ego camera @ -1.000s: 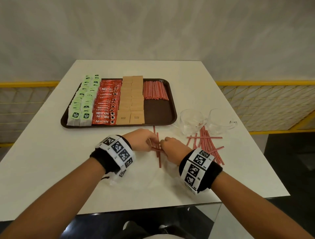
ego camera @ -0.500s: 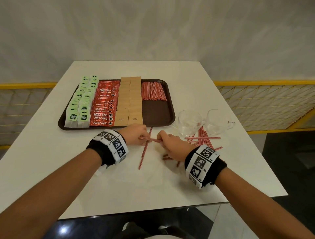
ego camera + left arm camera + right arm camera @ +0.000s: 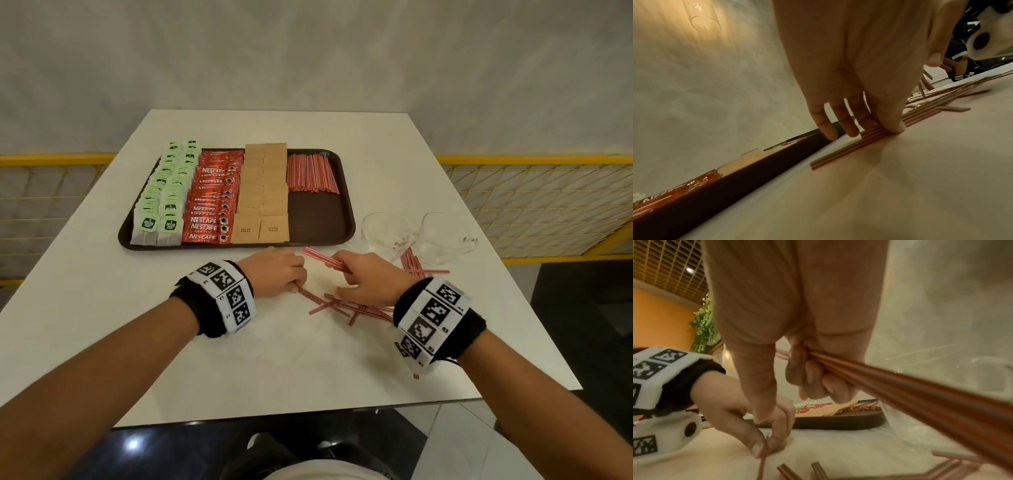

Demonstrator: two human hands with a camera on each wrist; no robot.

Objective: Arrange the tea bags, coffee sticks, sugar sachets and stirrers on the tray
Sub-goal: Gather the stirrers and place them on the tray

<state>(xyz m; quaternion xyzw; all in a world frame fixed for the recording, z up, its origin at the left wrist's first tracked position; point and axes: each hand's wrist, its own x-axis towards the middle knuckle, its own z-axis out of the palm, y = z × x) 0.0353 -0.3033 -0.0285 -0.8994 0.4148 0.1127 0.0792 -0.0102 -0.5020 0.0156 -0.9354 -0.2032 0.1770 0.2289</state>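
A brown tray [image 3: 318, 219] holds rows of green tea bags [image 3: 161, 205], red coffee sticks [image 3: 212, 205], brown sugar sachets [image 3: 263, 198] and a block of red stirrers [image 3: 311, 173]. Just in front of it, my left hand [image 3: 296, 286] pinches a few stirrers [image 3: 838, 154] lying flat on the white table, thumb and forefinger on either side of them. My right hand [image 3: 342, 270] grips a small bundle of stirrers [image 3: 322, 258], lifted and pointing up-left; its fingers [image 3: 813, 378] curl round them. Several loose stirrers [image 3: 346, 308] lie crossed under the right wrist.
Two empty glass cups [image 3: 383, 231] [image 3: 445, 236] stand right of the tray, with more loose stirrers [image 3: 414, 265] scattered between them. The tray's front right part is bare. The table edge [image 3: 308, 407] is close to my body; yellow railings flank both sides.
The right hand has lifted a bundle of stirrers off the table and tilted it up-left. The left hand has shifted to pinch a few stirrers lying flat. Loose stirrers now lie crossed under the right wrist.
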